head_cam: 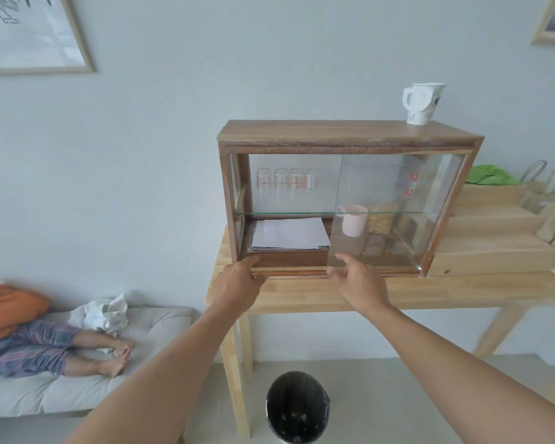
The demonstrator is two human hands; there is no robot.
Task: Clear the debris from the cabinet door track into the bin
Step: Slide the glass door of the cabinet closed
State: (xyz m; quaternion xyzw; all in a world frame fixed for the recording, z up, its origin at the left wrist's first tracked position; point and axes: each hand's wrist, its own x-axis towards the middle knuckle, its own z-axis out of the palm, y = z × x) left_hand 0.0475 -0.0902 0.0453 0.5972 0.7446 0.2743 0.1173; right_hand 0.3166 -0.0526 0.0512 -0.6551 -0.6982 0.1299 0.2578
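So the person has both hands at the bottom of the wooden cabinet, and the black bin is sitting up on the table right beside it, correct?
Not quite. Both hands, left hand and right hand, are indeed at the bottom edge of the wooden cabinet, but the black bin is not on the table. The head view shows it on the floor, below the table's front edge.

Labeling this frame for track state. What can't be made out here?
- Debris in the cabinet door track: too small in the head view.
- Left hand fingertips: curled over the track's left end, hidden; grip unclear.
- Right hand on the glass door corner: pinch or push, cannot tell.
- Bin contents: dark, blurred specks.
- Items behind the glass door: blurred by reflections.
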